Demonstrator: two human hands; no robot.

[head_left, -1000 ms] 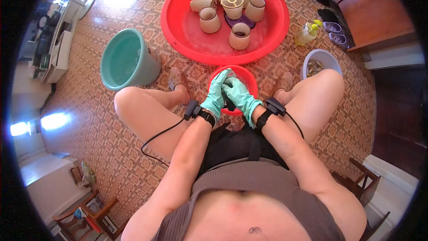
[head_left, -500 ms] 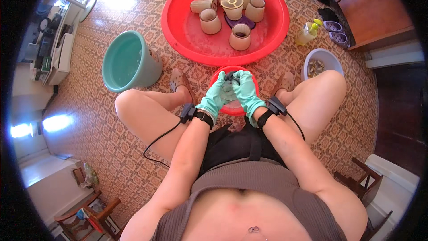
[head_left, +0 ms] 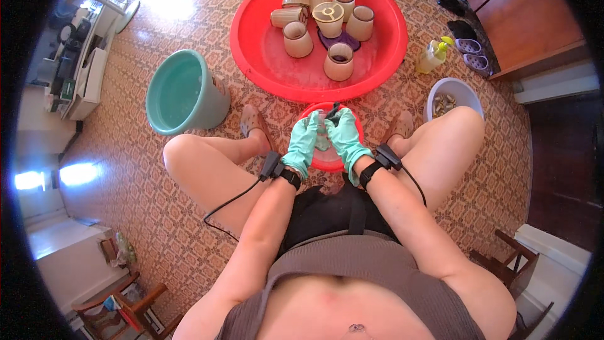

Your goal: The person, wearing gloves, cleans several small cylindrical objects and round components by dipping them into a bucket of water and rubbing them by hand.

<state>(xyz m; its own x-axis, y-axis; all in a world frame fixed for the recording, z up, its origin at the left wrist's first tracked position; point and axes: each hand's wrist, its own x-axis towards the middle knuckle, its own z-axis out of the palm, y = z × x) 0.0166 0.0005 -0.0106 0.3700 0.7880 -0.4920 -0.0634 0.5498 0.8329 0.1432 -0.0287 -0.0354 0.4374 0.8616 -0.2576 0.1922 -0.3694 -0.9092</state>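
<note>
Both my hands wear mint-green rubber gloves and are close together over a small red basin (head_left: 358, 127) between my feet. My right hand (head_left: 345, 133) is closed on a dark cloth (head_left: 333, 111), bunched at its fingertips. The fingers of my left hand (head_left: 304, 138) are curled beside the cloth, next to something pale and see-through whose kind I cannot make out. Below the hands, the basin holds cloudy liquid, partly hidden by the gloves.
Ahead, a large red tub (head_left: 264, 79) holds several small pleated lampshades (head_left: 297, 39) and a purple cloth (head_left: 352, 34). A teal bucket (head_left: 217, 104) of water stands left. At right are a pump bottle (head_left: 431, 58), a pale basin (head_left: 476, 97) with small pieces, and purple clogs (head_left: 476, 63).
My hands have lowered slightly toward me, and the left has shifted a little left. The dark cloth now shows mainly at my right fingertips. The whole view has tilted slightly.
</note>
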